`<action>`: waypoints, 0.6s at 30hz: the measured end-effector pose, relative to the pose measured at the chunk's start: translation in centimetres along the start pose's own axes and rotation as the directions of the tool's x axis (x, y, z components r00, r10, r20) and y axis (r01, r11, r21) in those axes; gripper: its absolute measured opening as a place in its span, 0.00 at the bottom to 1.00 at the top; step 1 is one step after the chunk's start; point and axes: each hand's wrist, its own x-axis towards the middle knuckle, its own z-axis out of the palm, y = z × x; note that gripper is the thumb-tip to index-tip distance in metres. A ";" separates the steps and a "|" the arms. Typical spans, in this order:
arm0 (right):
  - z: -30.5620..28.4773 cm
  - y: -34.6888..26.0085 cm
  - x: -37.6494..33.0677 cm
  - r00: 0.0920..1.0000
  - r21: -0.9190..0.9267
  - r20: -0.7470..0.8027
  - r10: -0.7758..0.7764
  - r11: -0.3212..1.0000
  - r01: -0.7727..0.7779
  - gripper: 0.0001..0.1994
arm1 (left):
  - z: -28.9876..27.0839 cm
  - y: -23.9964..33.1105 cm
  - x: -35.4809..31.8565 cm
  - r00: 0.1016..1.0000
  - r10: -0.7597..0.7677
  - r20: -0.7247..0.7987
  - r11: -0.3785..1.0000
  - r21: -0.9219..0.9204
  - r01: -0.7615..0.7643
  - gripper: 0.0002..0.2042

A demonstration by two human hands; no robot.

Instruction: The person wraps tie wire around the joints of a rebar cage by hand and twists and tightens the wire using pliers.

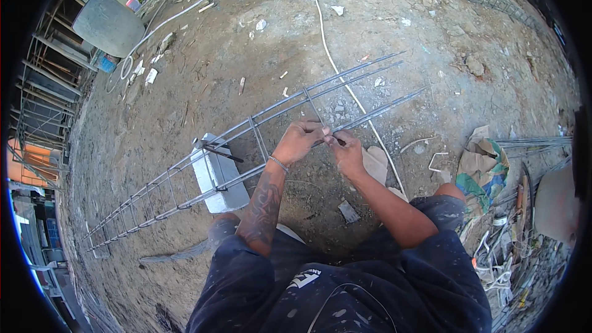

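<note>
Head view: rebar cage (251, 119) is carried across a white block's (233, 201) left and right edges; left hand (296, 142) and right hand (346, 151) are pinched near a crosspiece's (314, 106) lower end, wire unconfirmed, where squareness should probably be kept.

Matt metal cage (251, 119), rough ground (203, 68)
</note>
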 end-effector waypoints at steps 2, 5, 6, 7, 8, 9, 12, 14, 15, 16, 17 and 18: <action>-0.3 0.3 0.3 0.999 0.018 0.048 -0.006 1.000 0.006 0.10 | 0.1 -0.1 0.1 0.998 -0.014 0.053 1.000 -0.028 0.015 0.09; -0.6 0.7 0.5 0.997 0.113 0.064 -0.036 0.993 0.029 0.10 | 0.1 0.2 -0.2 0.987 -0.060 -0.146 0.997 0.045 0.068 0.12; -0.7 0.9 0.7 0.997 0.112 0.069 -0.036 0.993 0.028 0.10 | -0.1 1.1 -0.4 0.990 -0.127 -0.064 0.984 0.119 0.134 0.12; -0.9 1.0 0.9 0.994 0.103 0.101 -0.032 0.994 0.021 0.10 | -0.2 1.6 -0.3 0.980 -0.199 0.014 0.961 0.197 0.193 0.13; -1.1 1.2 1.0 0.991 0.094 0.133 -0.027 0.995 0.015 0.10 | -0.4 1.6 -0.1 0.980 -0.201 0.011 0.961 0.196 0.195 0.13; -1.2 1.2 1.0 0.990 0.092 0.135 -0.028 0.996 0.016 0.10 | -0.6 1.3 0.2 0.976 -0.214 0.049 0.915 0.360 0.183 0.13; -1.7 1.4 1.4 0.981 0.147 0.191 -0.043 0.989 0.015 0.09 | -0.5 0.5 0.6 0.982 -0.178 0.061 0.811 0.574 0.112 0.15; -1.9 2.1 1.8 0.979 0.091 0.194 0.065 0.992 -0.084 0.11 | 0.1 -0.4 0.8 0.992 -0.119 0.040 0.772 0.633 0.067 0.16; -1.5 1.2 1.7 0.977 0.090 0.204 0.067 0.992 -0.086 0.11 | 0.5 -1.3 0.6 0.998 0.057 -0.034 0.661 0.751 -0.012 0.16; -1.0 -0.4 1.4 0.987 0.005 0.125 0.098 0.995 -0.100 0.13 | 1.0 -1.5 0.3 0.968 0.240 -0.074 0.518 0.853 -0.064 0.17; -0.5 -1.2 1.2 0.992 -0.078 0.043 0.122 0.990 -0.119 0.15 | 1.3 -1.7 0.0 0.968 0.237 -0.080 0.520 0.853 -0.056 0.17; -0.3 -1.2 1.1 0.991 -0.079 0.043 0.123 0.990 -0.119 0.15 | 1.8 -1.3 -0.1 0.965 0.186 -0.187 0.496 0.865 0.072 0.18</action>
